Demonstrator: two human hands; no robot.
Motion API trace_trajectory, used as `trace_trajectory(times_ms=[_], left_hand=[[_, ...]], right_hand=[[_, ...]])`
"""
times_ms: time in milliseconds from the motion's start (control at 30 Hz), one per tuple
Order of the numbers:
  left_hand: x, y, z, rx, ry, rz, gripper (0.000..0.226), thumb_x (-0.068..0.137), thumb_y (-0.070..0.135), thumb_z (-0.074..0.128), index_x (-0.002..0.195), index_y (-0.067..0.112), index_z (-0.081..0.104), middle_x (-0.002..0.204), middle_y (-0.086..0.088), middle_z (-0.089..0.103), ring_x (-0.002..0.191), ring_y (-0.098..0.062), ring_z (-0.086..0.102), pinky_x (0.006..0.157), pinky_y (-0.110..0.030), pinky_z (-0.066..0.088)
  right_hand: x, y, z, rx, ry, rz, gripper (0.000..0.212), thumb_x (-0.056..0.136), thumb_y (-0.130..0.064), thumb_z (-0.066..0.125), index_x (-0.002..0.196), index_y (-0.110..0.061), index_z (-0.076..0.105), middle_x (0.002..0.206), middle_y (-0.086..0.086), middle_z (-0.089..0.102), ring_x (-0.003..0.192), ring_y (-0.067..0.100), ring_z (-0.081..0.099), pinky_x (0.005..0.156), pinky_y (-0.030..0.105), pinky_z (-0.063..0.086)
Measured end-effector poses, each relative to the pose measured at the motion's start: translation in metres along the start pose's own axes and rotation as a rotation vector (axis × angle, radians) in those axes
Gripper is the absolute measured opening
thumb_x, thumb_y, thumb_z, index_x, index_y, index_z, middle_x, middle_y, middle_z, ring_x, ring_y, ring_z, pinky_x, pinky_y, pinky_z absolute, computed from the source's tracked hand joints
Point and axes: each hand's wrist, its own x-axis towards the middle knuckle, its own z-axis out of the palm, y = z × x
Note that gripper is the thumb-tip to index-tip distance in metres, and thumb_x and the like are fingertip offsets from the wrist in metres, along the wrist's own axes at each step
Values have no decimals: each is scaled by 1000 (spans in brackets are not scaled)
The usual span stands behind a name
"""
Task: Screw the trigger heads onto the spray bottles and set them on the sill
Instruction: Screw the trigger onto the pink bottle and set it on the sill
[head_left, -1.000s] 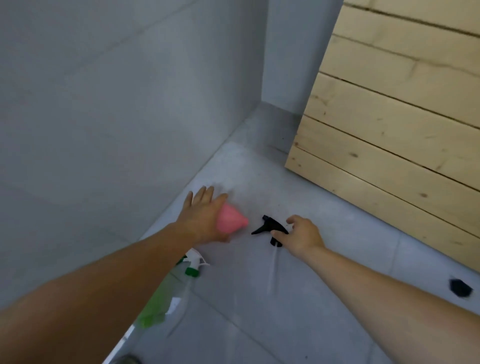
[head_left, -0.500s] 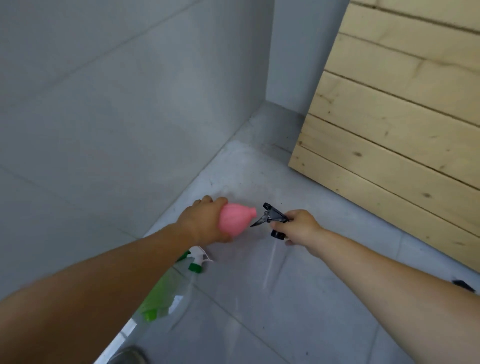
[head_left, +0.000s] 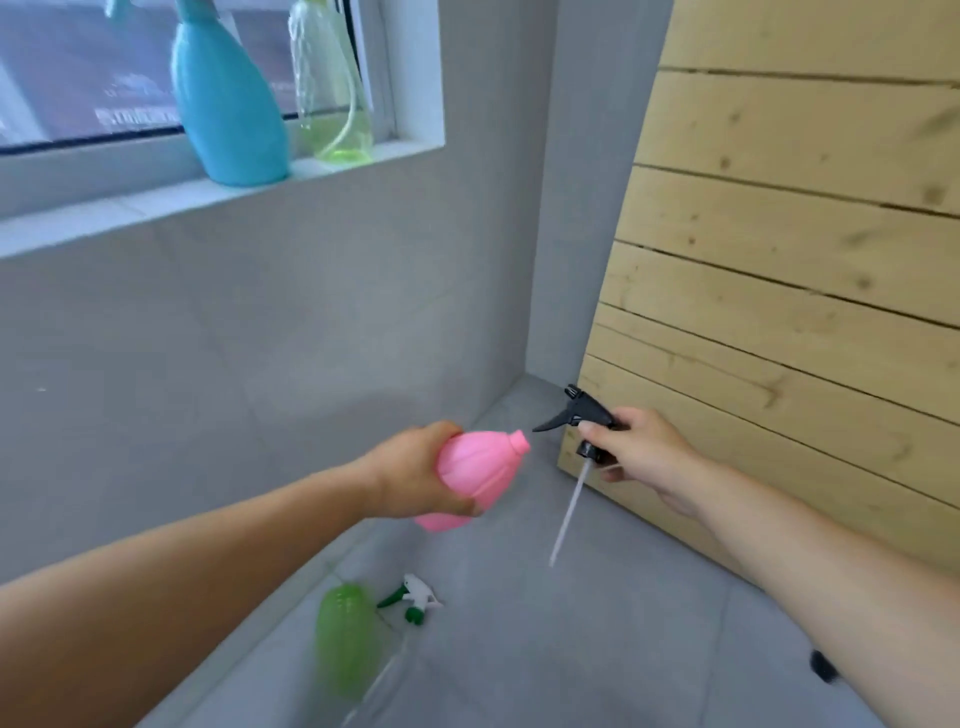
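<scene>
My left hand grips a pink spray bottle in the air, its open neck pointing right. My right hand holds a black trigger head just right of that neck, with its clear dip tube hanging down; head and bottle are apart. On the floor lie a green bottle and a white-and-green trigger head beside it. A blue bottle and a clear green bottle stand on the white sill.
A grey tiled wall runs below the sill on the left. Leaning wooden planks fill the right side, down to the grey floor. A small black object lies on the floor by my right forearm.
Both hands have lifted from the floor with the pink bottle and the black trigger head. The view has tilted up, so the sill and its bottles now show.
</scene>
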Motion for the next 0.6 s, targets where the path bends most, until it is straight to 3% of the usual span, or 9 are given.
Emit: trace_trajectory(times_ms=[233,367,600], left_hand=[[-70,27,-29,-207,70,-18,84,62,43,94,135,27,56,119,7,67,103,-15,67,87,-26,55],[-94,31,-25,-312,76,-9,95,44,57,84,130,31,56,119,9,67,104,-11,69,90,-28,58],[-101,30,-22,-393,49,12,91,49,53,89,132,34,56,120,13,67,104,-5,68,85,-23,59]], right_hand=[[-72,-73,-30,186,170,-218,10,95,-25,61,93,-17,67,86,4,70,71,12,66,58,25,58],[-93,-86,-44,356,250,-258,12,95,-26,61,94,-15,67,88,4,72,76,14,68,63,30,57],[-100,-87,-51,491,328,-292,13,94,-25,63,90,-13,66,88,6,70,79,20,65,66,33,55]])
